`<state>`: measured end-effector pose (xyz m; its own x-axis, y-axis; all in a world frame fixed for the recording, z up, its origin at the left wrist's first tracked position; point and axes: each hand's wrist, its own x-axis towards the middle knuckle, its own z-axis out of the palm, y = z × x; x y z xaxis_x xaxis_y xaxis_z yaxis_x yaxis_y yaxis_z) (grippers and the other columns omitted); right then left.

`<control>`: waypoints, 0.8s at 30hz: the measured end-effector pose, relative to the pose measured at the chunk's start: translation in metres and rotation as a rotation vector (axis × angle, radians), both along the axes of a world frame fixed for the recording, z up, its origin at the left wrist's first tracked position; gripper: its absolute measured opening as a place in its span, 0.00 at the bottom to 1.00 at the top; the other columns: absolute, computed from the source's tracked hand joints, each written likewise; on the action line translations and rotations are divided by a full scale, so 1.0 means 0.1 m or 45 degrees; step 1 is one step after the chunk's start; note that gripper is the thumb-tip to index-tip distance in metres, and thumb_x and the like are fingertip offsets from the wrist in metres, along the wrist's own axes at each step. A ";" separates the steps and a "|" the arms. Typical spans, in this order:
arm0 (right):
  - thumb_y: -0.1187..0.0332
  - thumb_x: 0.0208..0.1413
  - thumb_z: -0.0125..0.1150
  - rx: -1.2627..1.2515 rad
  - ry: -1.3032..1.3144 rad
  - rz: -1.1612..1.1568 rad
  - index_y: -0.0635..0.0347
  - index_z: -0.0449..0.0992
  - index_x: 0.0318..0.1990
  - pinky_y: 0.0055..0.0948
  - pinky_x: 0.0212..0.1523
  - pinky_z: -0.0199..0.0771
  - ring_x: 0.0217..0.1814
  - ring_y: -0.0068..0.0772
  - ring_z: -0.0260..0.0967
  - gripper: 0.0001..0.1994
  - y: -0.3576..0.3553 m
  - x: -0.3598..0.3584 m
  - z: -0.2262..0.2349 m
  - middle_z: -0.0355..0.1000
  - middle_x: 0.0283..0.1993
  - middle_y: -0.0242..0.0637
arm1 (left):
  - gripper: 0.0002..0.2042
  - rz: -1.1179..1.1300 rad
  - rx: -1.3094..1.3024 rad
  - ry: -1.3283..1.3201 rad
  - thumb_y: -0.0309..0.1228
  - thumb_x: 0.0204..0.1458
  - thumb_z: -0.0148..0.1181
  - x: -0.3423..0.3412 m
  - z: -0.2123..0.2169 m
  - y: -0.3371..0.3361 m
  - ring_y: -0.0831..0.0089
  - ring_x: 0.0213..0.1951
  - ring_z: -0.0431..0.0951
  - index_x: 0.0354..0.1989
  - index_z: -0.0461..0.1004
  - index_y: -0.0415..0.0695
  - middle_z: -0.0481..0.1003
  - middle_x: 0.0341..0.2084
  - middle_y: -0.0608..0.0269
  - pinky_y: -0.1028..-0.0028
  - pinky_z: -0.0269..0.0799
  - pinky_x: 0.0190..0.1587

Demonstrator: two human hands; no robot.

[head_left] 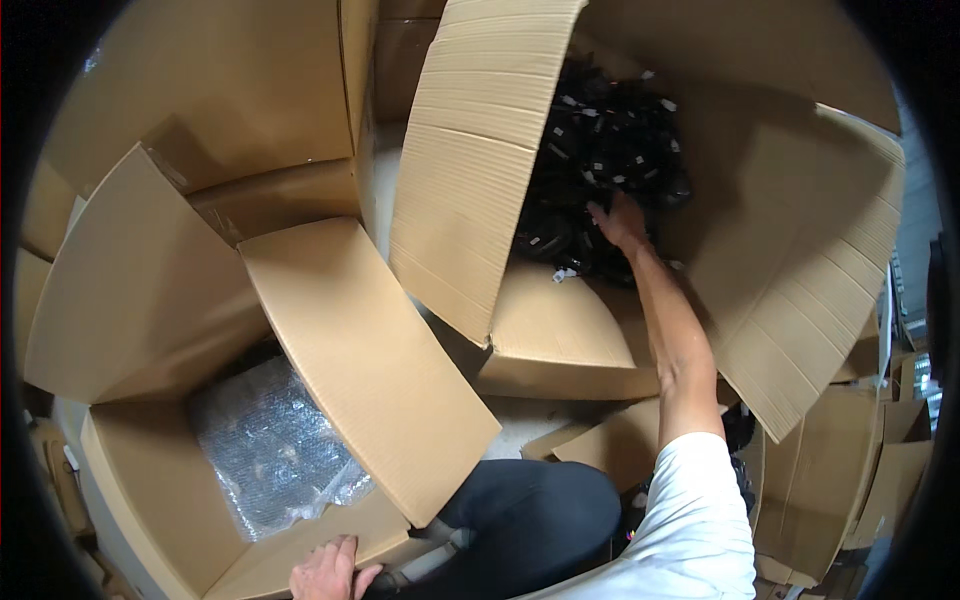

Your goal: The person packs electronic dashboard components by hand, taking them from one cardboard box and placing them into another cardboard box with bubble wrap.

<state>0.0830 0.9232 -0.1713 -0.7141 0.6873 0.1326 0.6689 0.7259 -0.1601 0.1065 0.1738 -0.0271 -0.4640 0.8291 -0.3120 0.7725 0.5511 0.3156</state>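
A: In the head view, where do we see the right hand?
B: We see the right hand (624, 222) in the upper right of the frame, down inside the big box (480, 160), at the black bundles (563, 150). Its thumb side points left; we cannot tell whether the fingers have closed on one.
A: And the bundles?
B: They lie heaped in that box, upper middle to right. We see small white tags (566, 274) scattered over them, one at the heap's lower edge. Their print is too small for us to read, and we can make out no brand.
A: The left hand?
B: We find the left hand (325, 570) at the bottom edge, left of centre, over the near rim of the smaller box (150, 490). The thumb stands apart from the fingers; we cannot tell if it grips.
A: What is inside that one?
B: Clear bubble wrap (270, 450), lower left. Its raised flap (370, 350) slants beside the dark trouser leg (540, 510).
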 end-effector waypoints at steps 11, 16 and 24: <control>0.46 0.50 0.74 0.156 -0.173 0.361 0.58 0.62 0.71 0.50 0.64 0.70 0.66 0.60 0.66 0.45 0.38 -0.22 -0.13 0.67 0.66 0.56 | 0.29 0.014 0.062 -0.057 0.43 0.54 0.71 -0.05 -0.05 0.11 0.55 0.45 0.82 0.59 0.73 0.37 0.79 0.49 0.49 0.63 0.81 0.44; 0.56 0.49 0.75 0.115 -0.007 0.439 0.54 0.65 0.69 0.52 0.61 0.73 0.64 0.63 0.66 0.40 0.32 -0.32 -0.26 0.66 0.64 0.57 | 0.29 0.027 0.116 -0.021 0.42 0.53 0.72 -0.06 -0.02 0.12 0.54 0.44 0.82 0.58 0.73 0.37 0.80 0.47 0.49 0.62 0.81 0.43; 0.62 0.48 0.74 0.174 -0.254 0.221 0.52 0.69 0.65 0.54 0.57 0.76 0.61 0.65 0.69 0.34 0.06 -0.59 -0.25 0.67 0.62 0.59 | 0.29 0.035 0.164 0.098 0.44 0.52 0.73 -0.01 -0.05 0.09 0.57 0.40 0.82 0.57 0.74 0.38 0.80 0.44 0.50 0.65 0.80 0.38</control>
